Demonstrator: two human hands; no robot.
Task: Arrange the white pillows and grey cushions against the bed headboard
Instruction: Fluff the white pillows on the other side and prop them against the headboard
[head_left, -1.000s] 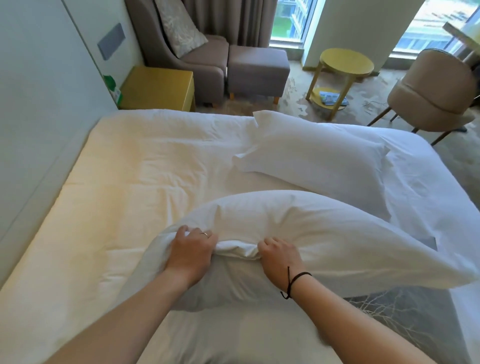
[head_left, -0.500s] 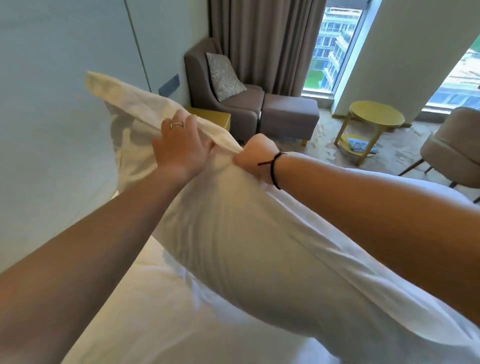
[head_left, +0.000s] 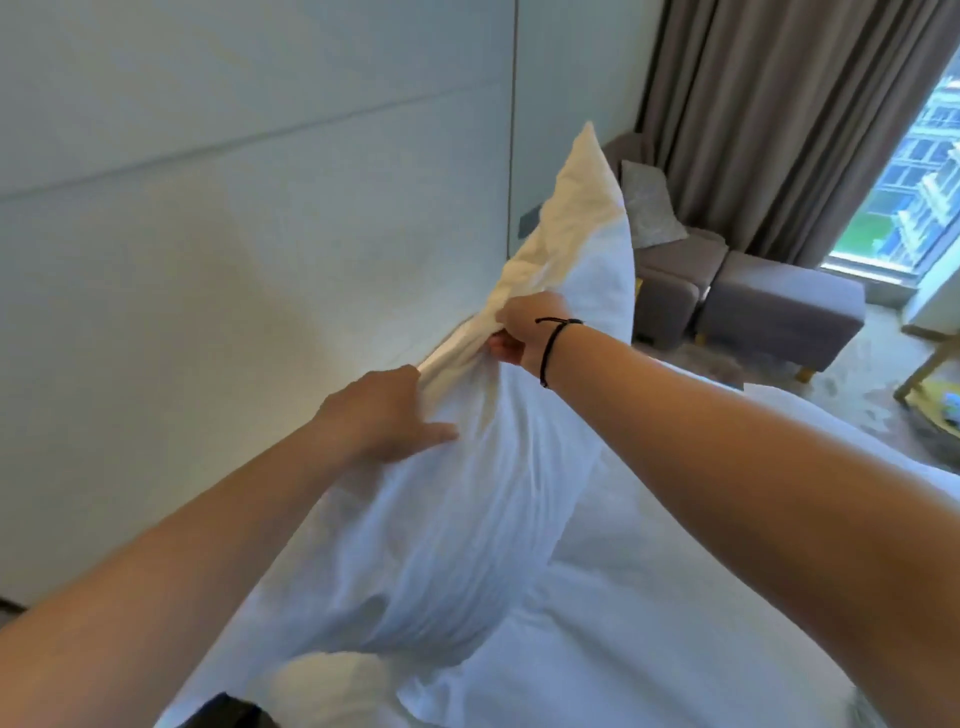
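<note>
Against the headboard (head_left: 182, 234), at nine o'clock: pale padded panel, nothing leaning on it yet. Left hand (head_left: 382, 418), centre: fingers loosely spread and flat on the white pillow (head_left: 467, 493), pressing, not clasping. Right hand (head_left: 524, 335), one o'clock of the left: fingers closed on bunched fabric at the pillow's upper edge. Pillow: held upright, lower end near the bed (head_left: 675, 597); whether touching, unclear. Risks, judged: one pinch of loose casing could slip, letting the pillow topple forward; filling could sag low, leaving it slumped. Armchair (head_left: 670, 270), two o'clock: grey cushion (head_left: 649, 205) well apart, not yet fetched.
</note>
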